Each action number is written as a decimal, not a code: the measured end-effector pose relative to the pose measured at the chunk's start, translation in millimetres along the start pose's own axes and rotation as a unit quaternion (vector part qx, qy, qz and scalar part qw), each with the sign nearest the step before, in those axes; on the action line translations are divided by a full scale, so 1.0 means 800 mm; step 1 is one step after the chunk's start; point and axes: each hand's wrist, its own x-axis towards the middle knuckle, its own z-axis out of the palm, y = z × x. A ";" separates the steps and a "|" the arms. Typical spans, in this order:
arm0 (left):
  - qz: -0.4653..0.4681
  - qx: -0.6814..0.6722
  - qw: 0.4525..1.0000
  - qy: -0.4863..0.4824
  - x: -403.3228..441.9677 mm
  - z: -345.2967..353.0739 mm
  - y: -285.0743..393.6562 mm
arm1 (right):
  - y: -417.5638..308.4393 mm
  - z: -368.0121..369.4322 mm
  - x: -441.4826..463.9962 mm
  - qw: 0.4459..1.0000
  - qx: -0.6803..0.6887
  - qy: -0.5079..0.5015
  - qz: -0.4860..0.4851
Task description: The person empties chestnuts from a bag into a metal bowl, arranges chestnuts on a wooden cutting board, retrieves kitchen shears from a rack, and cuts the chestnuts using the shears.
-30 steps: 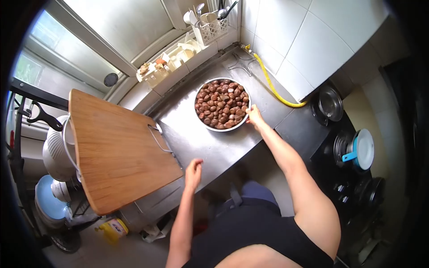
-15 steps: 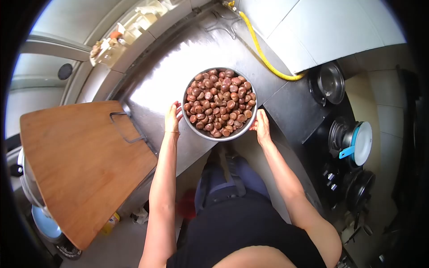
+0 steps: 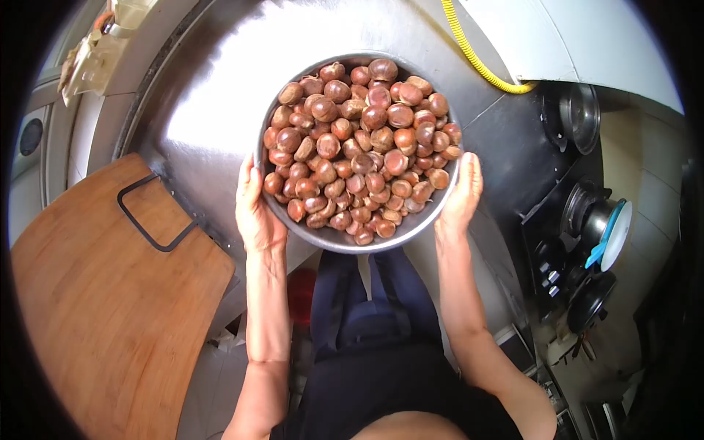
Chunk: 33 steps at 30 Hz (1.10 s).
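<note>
A round metal bowl (image 3: pixel 334 238) full of glossy brown chestnuts (image 3: pixel 367 150) is held close beneath the camera, over the front edge of the steel counter (image 3: pixel 213 147). My left hand (image 3: pixel 260 213) grips its left side, and my right hand (image 3: pixel 462 194) grips the right side. The fingers of both hands are partly hidden behind and under the bowl. Whether the bowl's base touches the counter cannot be seen.
A wooden cutting board (image 3: pixel 117 293) with a metal handle lies at the left. A yellow hose (image 3: pixel 477 59) runs along the back right. Pans (image 3: pixel 590 301) and a stove (image 3: pixel 550 264) are at the right. Below the counter sits something red (image 3: pixel 301 293).
My left hand has come up to the bowl and taken hold of its side. The bowl has come nearer to me and looks larger. The view has shifted.
</note>
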 end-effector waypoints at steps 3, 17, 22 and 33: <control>0.021 -0.022 0.999 -0.016 -0.041 0.027 0.028 | -0.022 -0.021 -0.014 0.999 0.017 -0.048 0.018; 0.126 -0.028 0.992 -0.009 -0.148 0.079 0.076 | -0.101 -0.015 -0.045 0.994 0.071 -0.065 0.047; 0.118 -0.055 0.991 0.003 -0.154 0.079 0.076 | -0.111 -0.013 -0.049 0.995 0.058 -0.061 0.049; 0.095 -0.086 0.992 0.011 -0.165 0.080 0.077 | -0.149 0.019 -0.061 0.982 0.080 -0.160 0.065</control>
